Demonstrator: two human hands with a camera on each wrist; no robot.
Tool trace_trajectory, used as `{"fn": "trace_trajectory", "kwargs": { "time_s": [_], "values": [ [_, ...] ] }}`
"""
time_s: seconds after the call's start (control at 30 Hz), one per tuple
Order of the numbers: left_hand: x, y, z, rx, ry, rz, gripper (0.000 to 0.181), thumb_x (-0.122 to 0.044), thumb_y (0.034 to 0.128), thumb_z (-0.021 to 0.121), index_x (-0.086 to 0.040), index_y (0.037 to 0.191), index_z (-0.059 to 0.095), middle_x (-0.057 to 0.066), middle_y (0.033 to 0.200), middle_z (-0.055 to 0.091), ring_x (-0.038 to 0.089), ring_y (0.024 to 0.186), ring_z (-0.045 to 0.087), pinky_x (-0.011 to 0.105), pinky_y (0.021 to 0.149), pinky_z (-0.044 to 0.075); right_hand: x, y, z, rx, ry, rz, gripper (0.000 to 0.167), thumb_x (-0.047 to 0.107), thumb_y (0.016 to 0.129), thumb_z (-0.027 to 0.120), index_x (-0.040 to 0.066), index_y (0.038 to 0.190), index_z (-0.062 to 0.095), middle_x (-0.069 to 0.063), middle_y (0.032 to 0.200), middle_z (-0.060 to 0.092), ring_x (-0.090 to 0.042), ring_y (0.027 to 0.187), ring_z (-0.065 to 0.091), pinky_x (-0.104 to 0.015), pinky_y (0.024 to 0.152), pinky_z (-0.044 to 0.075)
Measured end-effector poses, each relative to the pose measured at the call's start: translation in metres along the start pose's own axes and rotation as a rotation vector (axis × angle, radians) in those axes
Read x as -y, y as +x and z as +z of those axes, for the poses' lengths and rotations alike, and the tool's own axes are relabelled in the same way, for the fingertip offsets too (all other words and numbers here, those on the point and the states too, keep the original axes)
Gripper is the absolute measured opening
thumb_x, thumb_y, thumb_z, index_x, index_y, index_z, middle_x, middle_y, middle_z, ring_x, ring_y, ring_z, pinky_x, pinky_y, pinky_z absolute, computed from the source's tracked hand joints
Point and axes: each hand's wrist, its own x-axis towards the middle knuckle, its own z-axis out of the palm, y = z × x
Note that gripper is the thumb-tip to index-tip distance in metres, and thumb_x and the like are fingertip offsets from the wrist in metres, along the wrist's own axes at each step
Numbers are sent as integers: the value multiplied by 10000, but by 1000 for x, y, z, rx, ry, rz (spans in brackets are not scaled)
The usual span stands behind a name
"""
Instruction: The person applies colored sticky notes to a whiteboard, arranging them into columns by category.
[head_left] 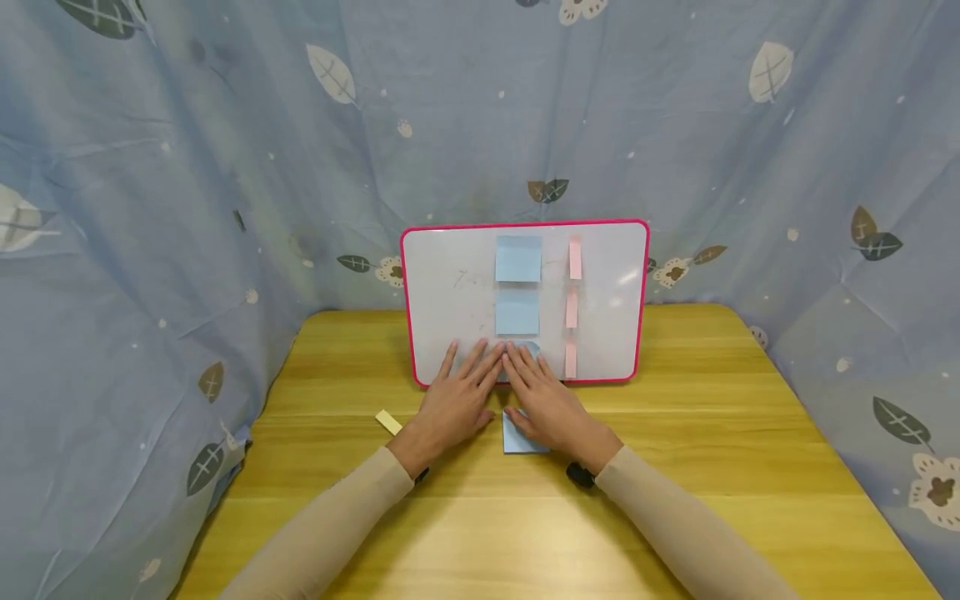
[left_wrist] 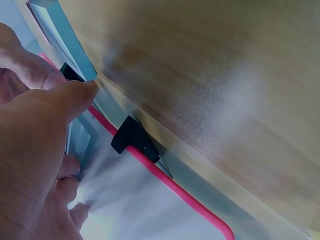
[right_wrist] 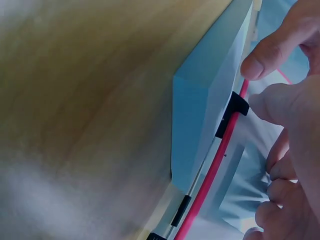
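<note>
Two blue notes (head_left: 517,260) and three pink strips (head_left: 572,308) are already up on the whiteboard (head_left: 444,308); the lower blue note (head_left: 532,347) seems to be getting its last smoothing. The yellow strip (head_left: 387,421) lies on the desk (head_left: 712,400), unposted. Left hand (head_left: 456,398) and right hand (head_left: 551,406) are flattened over the lower note — fingers extended, pinching nothing — above the blue pad (head_left: 522,443).
</note>
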Motion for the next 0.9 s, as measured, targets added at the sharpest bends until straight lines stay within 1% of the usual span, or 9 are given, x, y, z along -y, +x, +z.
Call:
{"fn": "trace_trajectory", "kwargs": {
  "time_s": [0.1,0.2,0.37,0.53,0.7,0.9],
  "values": [
    [-1,-1,1,21,-14,4,1008,-686,1096,715,-134,1849,335,26,1971,222,305,1831,265,707,1435,299,-1,-1,2,26,-25,0,946,417,1195,677,-37,1841,156,-234,1944,149,-442,1816,208,-660,1457,256],
    [-2,-1,2,37,-27,1,1003,-681,1106,701,-134,1854,317,28,1976,195,307,1837,243,712,1439,285,-3,-1,4,21,-39,-4,956,435,1194,674,-31,1844,150,-227,1946,153,-433,1817,218,-670,1452,268],
    [-1,0,1,45,-13,-14,1009,-688,1105,698,-143,1858,306,20,1978,186,298,1837,244,702,1439,295,-6,0,4,22,-56,-1,968,480,1201,645,-7,1854,123,-191,1955,139,-399,1828,200,-675,1459,245],
    [-1,1,2,35,-10,-14,1008,-685,1102,705,-141,1856,314,22,1976,199,298,1835,251,706,1436,299,-7,0,3,33,-54,7,973,512,1203,624,7,1858,111,-175,1960,117,-384,1835,177,-682,1465,217],
    [0,3,4,43,-8,-20,1018,-690,1107,695,-146,1864,287,20,1980,179,294,1840,233,705,1442,284,-12,-3,2,26,-60,17,971,514,1197,636,10,1858,134,-179,1961,117,-377,1837,172,-669,1469,215],
    [-1,4,5,49,-40,-34,1015,-667,1102,720,-146,1863,295,27,1980,184,297,1839,237,698,1451,265,-19,-13,0,1,-76,38,984,501,1168,696,-16,1844,202,-195,1955,163,-390,1834,199,-674,1459,248]
  ]
}}
